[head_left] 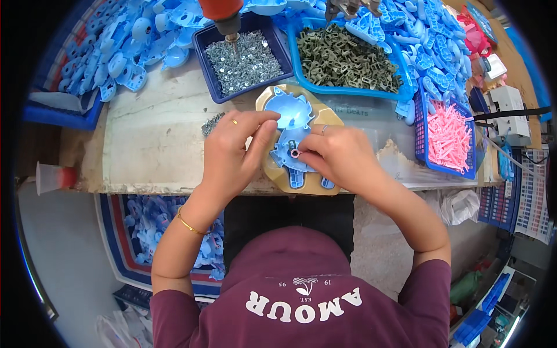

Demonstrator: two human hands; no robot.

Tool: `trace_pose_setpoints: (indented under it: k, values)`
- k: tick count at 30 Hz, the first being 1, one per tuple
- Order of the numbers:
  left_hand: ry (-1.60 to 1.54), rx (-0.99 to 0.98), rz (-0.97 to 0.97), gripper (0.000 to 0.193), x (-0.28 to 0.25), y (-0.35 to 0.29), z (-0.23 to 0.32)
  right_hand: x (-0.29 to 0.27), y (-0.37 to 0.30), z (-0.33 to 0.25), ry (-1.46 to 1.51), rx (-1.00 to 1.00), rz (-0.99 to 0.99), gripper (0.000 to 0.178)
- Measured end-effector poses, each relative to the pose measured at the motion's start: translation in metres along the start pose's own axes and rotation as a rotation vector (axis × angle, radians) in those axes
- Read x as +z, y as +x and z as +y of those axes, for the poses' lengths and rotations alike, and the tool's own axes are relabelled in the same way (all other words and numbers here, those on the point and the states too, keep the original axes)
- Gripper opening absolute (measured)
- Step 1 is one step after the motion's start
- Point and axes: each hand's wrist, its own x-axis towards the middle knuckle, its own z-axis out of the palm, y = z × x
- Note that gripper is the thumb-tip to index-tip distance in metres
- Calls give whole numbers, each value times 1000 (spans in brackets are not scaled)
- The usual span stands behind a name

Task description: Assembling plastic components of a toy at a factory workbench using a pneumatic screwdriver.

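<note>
A gold-coloured fixture (329,116) sits at the table's front edge, bearing blue plastic toy shell parts. The upper shell half (288,109) lies hollow side up; below it is a body-shaped shell half (285,141) with a small dark green clip (292,144) in it. My right hand (339,149) is closed in a pinch at the lower shell, on a pink plastic stick (295,153) whose ring end shows. At the upper shell's left edge, my left hand (235,145) has thumb and index tip brought together; anything between them is hidden.
A red-and-grey power screwdriver (226,17) hangs over a dark blue tray (200,43) of screws. Beside it stands a blue tub (348,90) of green clips. Blue shells (125,40) are heaped behind; a blue basket (422,136) of pink sticks stands right, a cup (55,177) left.
</note>
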Motion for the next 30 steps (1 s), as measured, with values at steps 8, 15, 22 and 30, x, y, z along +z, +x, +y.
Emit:
trace_pose_setpoints:
  k: [8, 15, 22, 30]
  values:
    - [148, 355, -63, 12, 4, -9, -9, -6, 13, 8, 59, -55, -96, 11]
    - [210, 425, -269, 26, 0, -16, -11, -8, 21, 5, -74, -134, -173, 11]
    - [360, 510, -415, 41, 2, -19, -12, -12, -8, 6, -60, -129, 34, 9]
    - [364, 486, -365, 37, 5, -21, -12, -12, -28, 17, -7, -23, 123, 14]
